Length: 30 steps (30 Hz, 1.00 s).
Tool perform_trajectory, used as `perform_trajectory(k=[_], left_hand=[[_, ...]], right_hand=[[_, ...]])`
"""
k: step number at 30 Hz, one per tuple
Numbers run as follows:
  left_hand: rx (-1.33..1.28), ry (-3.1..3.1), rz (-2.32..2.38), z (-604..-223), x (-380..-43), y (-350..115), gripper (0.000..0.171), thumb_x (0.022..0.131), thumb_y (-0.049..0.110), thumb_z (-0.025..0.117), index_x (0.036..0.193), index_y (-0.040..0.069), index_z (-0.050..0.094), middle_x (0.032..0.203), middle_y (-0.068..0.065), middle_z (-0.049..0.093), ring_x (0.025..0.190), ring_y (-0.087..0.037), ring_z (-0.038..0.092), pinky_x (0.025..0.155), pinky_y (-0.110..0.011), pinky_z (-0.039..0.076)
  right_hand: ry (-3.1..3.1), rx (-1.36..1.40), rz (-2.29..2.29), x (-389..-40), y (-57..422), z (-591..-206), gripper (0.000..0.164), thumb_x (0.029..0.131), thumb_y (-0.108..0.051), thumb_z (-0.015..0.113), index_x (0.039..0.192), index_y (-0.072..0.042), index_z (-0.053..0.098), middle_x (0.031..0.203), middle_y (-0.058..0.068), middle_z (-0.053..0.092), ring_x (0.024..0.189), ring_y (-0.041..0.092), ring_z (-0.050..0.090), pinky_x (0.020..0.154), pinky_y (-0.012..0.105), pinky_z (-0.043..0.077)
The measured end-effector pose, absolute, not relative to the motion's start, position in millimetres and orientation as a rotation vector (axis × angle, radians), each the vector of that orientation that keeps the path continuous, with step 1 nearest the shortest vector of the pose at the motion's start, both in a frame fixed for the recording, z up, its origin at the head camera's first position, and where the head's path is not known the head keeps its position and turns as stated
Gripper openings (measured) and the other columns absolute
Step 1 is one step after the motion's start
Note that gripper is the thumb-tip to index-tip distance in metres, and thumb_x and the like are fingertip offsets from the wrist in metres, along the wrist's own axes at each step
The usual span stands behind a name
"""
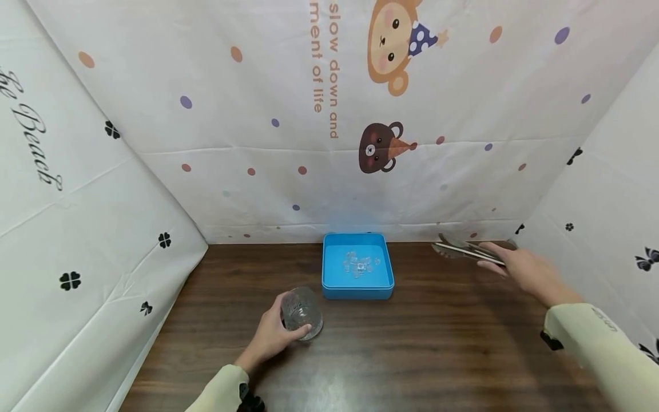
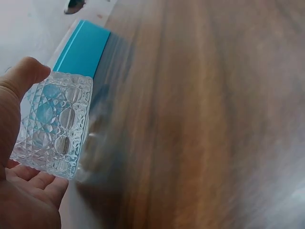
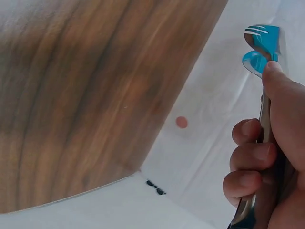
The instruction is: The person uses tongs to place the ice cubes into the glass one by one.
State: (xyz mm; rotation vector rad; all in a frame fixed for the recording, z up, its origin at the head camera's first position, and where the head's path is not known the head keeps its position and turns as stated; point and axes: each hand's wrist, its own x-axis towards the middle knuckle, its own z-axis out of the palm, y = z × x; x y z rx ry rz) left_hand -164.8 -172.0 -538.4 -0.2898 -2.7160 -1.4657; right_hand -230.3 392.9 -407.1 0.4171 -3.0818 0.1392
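My left hand (image 1: 272,332) grips a clear, pattern-cut drinking glass (image 1: 304,315), thumb on one side and fingers on the other. The glass is left of and in front of a blue tray (image 1: 357,293) holding several small clear ice-like pieces (image 1: 358,264). Whether its base touches the table, I cannot tell. At the far right, my right hand (image 1: 532,274) holds metal serving tongs (image 1: 463,250) above the table, their tips pointing left. The right wrist view shows the fingers curled round the tongs' handle (image 3: 267,121), with one fork-like end and one rounded end.
The dark wooden table (image 1: 412,349) reaches back to a printed white cloth (image 1: 288,189). Similar cloth hangs at the left side (image 1: 103,240) and at the right side (image 1: 607,189), close beside my right hand.
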Motion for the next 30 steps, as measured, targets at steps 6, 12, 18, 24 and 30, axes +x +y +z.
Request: perform_trajectory(k=[6,12,18,24,30], left_hand=[[-0.282,-2.722,-1.564,-537,-156,-165,0.09,0.078,0.045,0.089,0.15,0.016,0.043,0.129,-0.007,0.063,0.114,-0.021,0.063,0.091,-0.041,0.055],[-0.34,-2.702,-1.595,-537,-153,-159,0.089,0.08,0.047,0.088,0.149,0.014,0.043,0.13,-0.008,0.062,0.116,-0.022,0.063,0.095,-0.043,0.054],[-0.383,-2.714,-1.626,-540,-149,-152,0.091,0.08,0.046,0.088,0.151,0.013,0.041,0.134,-0.009,0.061,0.12,-0.025,0.061,0.096,-0.045,0.053],[-0.407,-2.714,-1.607,-540,-148,-143,0.093,0.078,0.046,0.09,0.151,0.015,0.042,0.132,-0.007,0.063,0.115,-0.024,0.063,0.089,-0.044,0.055],[-0.448,-2.718,-1.626,-539,-149,-132,0.091,0.077,0.043,0.091,0.15,0.017,0.044,0.131,-0.003,0.064,0.115,-0.022,0.063,0.09,-0.042,0.054]], right_hand=[[-3.025,0.547,0.137,-233,378,-397,0.064,0.102,-0.056,0.055,0.152,-0.016,0.047,0.104,0.02,0.074,0.083,0.035,0.071,0.062,0.057,0.053],[-3.026,0.594,0.114,-241,359,-383,0.062,0.102,-0.054,0.056,0.149,-0.013,0.051,0.093,0.012,0.073,0.076,0.028,0.069,0.065,0.057,0.053],[-3.021,0.657,0.016,-250,338,-373,0.06,0.102,-0.054,0.057,0.147,-0.016,0.054,0.084,0.004,0.07,0.066,0.017,0.062,0.057,0.046,0.05],[-2.995,0.704,-0.042,-260,317,-368,0.062,0.1,-0.057,0.058,0.148,-0.017,0.056,0.098,0.01,0.073,0.068,0.021,0.063,0.051,0.04,0.045],[-2.941,0.75,-0.032,-265,298,-367,0.058,0.098,-0.051,0.065,0.143,-0.013,0.06,0.121,0.018,0.071,0.093,0.036,0.07,0.066,0.055,0.055]])
